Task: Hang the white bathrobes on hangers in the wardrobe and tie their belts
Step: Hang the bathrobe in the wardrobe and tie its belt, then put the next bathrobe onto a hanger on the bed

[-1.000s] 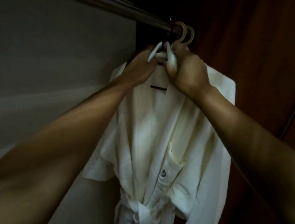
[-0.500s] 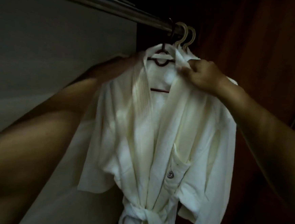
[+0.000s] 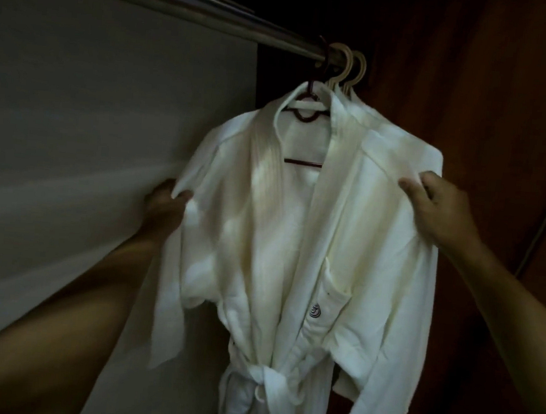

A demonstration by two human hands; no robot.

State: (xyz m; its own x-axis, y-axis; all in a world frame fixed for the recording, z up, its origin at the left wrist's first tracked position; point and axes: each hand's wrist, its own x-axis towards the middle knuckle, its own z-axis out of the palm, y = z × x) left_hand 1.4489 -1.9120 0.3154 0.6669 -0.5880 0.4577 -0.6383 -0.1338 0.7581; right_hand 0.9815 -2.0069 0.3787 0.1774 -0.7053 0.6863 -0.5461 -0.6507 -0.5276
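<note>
A white bathrobe [image 3: 298,241] hangs in front of me on a dark red hanger [image 3: 306,114] hooked over the metal rail [image 3: 190,1]. Its belt [image 3: 268,378] is knotted at the waist. My left hand [image 3: 165,205] pinches the robe's left sleeve at the shoulder edge. On the other side, my right hand [image 3: 435,206] grips the right shoulder fabric. Behind it, two cream hangers [image 3: 348,69] carry more white cloth, mostly hidden.
A pale wardrobe wall [image 3: 91,127] runs along the left. A dark reddish wooden panel [image 3: 502,94] closes off the right side. The rail slants from the upper left down to the hooks. The light is dim.
Both hands left the collar by the hanger hooks and slid outward and down. They now hold the robe at its two shoulders, and the robe hangs spread wider.
</note>
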